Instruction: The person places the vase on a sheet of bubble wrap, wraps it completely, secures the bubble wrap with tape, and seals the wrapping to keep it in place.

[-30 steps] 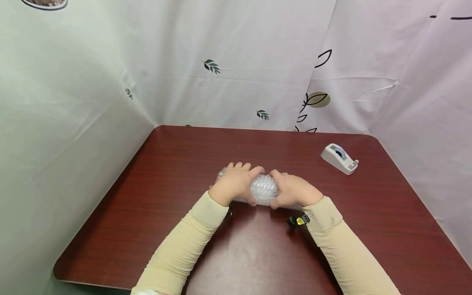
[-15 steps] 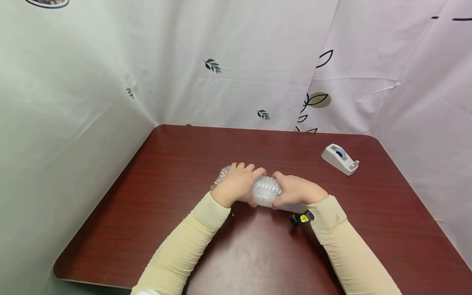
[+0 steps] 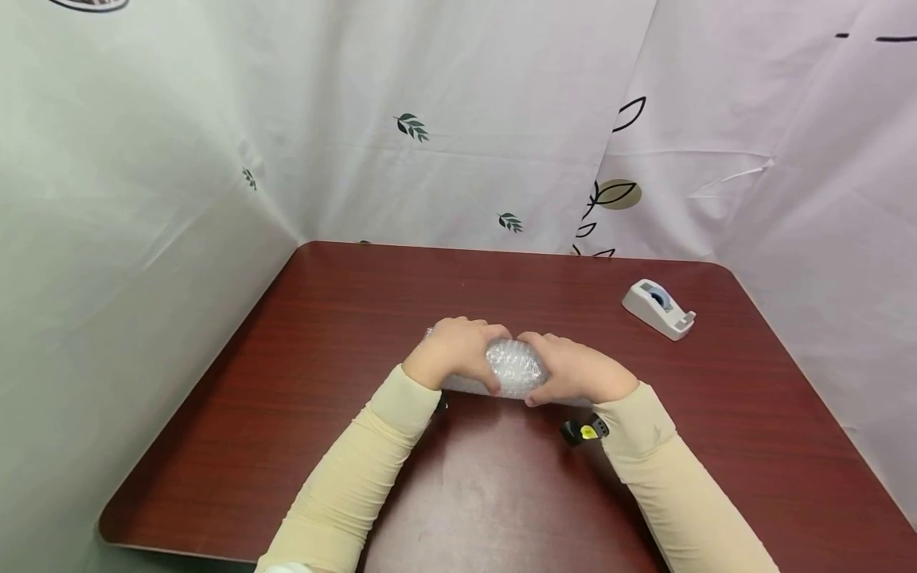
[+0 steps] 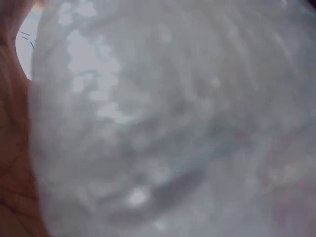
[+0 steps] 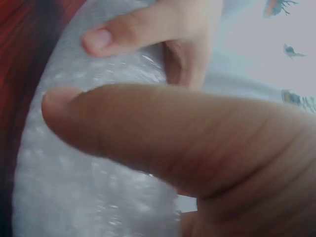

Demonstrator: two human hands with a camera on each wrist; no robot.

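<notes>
A bubble-wrapped bundle [image 3: 514, 368] lies crosswise near the middle of the table, under both hands. My left hand [image 3: 458, 350] grips its left part, thumb on the near side and fingers over the top and far side. With thumb and fingers curved round it, my right hand [image 3: 576, 371] grips the right part. Blurred bubble wrap [image 4: 148, 98] fills most of the left wrist view, beside the palm. In the right wrist view the right thumb [image 5: 128, 123] presses on the wrap [image 5: 74, 187], and the left thumb lies on it farther along. What the wrap encloses is hidden.
A white tape dispenser [image 3: 659, 309] stands at the right rear of the dark red table [image 3: 344, 302]. White cloth with leaf prints [image 3: 458, 119] hangs behind and at both sides. A black strap device with a yellow mark [image 3: 583, 431] is at the right wrist.
The left fingers have drawn in closer over the bundle, and less of its left end shows. Both hands have kept hold, shifting only slightly.
</notes>
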